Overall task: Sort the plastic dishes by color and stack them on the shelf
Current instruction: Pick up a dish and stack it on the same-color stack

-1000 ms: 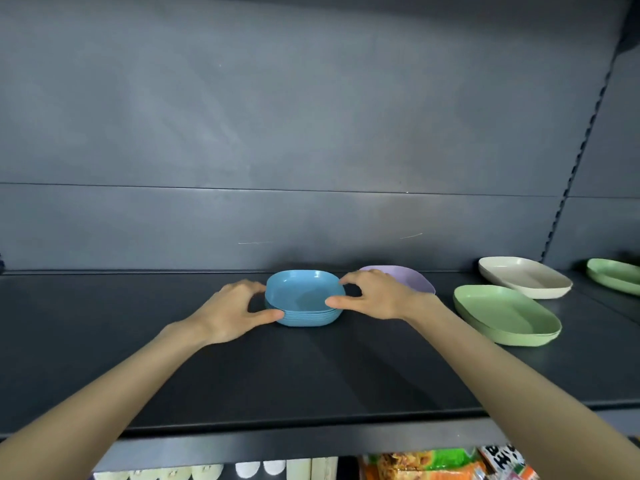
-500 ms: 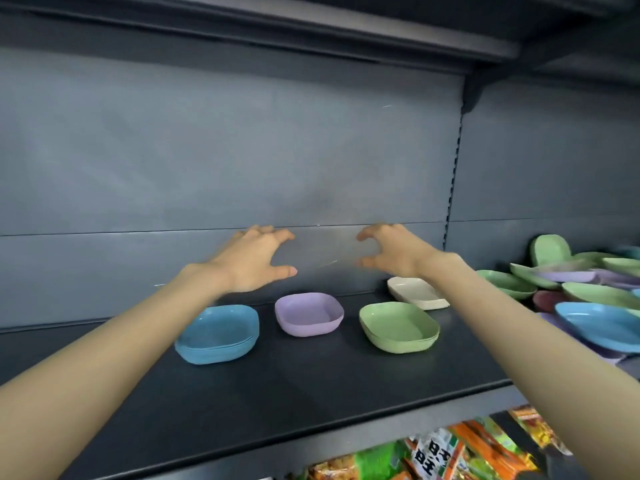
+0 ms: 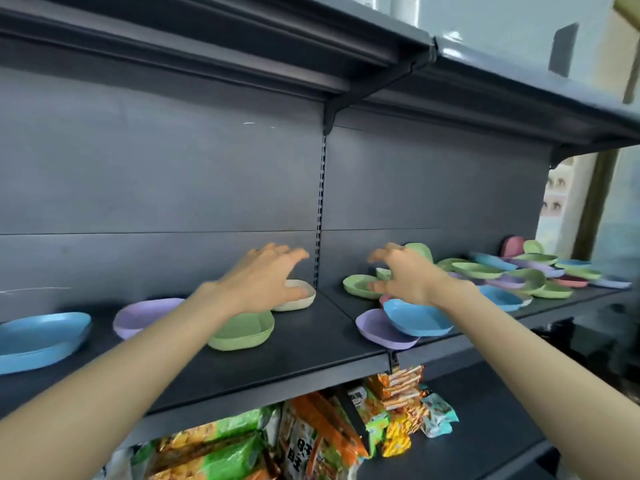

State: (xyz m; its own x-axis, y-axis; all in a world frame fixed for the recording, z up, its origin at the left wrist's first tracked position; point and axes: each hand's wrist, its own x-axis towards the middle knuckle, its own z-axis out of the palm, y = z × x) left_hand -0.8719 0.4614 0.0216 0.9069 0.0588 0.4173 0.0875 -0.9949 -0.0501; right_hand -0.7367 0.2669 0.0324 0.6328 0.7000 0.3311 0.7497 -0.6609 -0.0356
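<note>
Apart — left hand [image 3: 263, 282], right hand [image 3: 410, 278], empty

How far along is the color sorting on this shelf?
Done: blue dishes, a purple dish, a green dish and a cream dish sit apart on the left bay. In hand: nothing; the left hand and right hand are open, reaching over the shelf. Left: the mixed pile on the right bay, including a front blue dish lying on a purple one.
</note>
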